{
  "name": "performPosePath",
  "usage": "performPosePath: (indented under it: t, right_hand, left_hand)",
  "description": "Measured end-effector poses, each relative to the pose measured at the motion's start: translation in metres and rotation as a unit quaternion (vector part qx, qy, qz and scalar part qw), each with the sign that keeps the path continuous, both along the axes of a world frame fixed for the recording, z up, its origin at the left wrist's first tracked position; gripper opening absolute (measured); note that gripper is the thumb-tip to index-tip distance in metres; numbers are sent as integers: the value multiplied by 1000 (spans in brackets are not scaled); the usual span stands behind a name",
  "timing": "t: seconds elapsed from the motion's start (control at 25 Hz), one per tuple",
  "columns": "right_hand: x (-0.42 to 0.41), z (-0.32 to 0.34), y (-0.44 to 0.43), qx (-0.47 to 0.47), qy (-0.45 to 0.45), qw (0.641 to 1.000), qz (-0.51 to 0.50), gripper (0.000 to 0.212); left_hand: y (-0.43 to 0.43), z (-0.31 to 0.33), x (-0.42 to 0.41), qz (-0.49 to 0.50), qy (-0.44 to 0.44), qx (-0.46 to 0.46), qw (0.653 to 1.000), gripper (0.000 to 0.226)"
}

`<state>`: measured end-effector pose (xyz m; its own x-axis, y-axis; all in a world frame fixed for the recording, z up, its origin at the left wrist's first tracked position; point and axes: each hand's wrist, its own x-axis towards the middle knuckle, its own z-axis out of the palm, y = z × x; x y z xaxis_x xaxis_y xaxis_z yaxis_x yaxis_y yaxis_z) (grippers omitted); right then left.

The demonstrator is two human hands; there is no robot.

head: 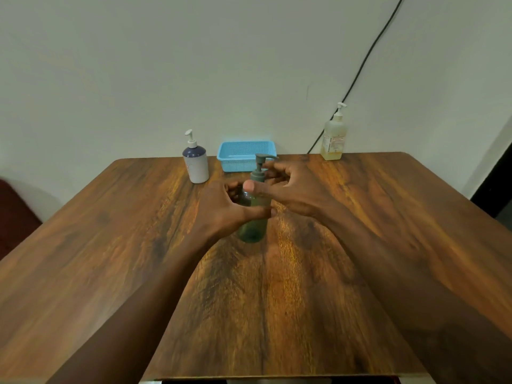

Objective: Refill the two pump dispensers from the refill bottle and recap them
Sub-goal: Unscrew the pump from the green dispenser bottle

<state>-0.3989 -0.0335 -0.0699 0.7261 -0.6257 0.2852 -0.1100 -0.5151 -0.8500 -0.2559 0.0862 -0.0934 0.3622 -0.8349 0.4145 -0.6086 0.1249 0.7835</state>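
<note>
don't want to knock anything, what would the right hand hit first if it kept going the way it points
The green dispenser: the right hand points leftward with fingers curled round its pump collar. Beyond that, probably the left hand holding the bottle body, though depth is unclear.

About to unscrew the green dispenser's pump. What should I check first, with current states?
1. The green dispenser stands upright on the table: ok.
2. The left hand grips its body: ok.
3. The right hand curls round the pump collar: ok.
4. Its fill level: cannot tell.
5. The clear bottle of yellowish liquid is open for pouring: not ok, pump on.
</note>
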Motion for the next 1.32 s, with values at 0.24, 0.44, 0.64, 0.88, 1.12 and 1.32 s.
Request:
performPosePath:
  t: [0.24, 0.44, 0.64, 0.88, 1.12, 1.32]
  right_hand:
    - [1, -2, 2, 29, -69, 997, -34, 39]
    - [1, -6, 2, 128, -45, 989, 51, 84]
    - [14, -8, 11, -46, -41, 992, -107, 63]
    - [15, -10, 5, 72, -67, 995, 32, 78]
    - [14, -6, 5, 92, -137, 986, 37, 65]
    - [3, 6, -5, 77, -260, 961, -63, 66]
  left_hand:
    - [-1, -3, -6, 17, -32, -6, 999, 62]
    - [-4, -11, 3, 25, -29, 14, 999, 67]
    - [-4, -15, 4, 38, -47, 35, 998, 60]
    - [-3, -15, 17, -6, -30, 86, 996, 64]
    - [0, -22, 32, -47, -24, 159, 986, 51]
    - [3, -37, 47, 33, -11, 145, 989, 66]
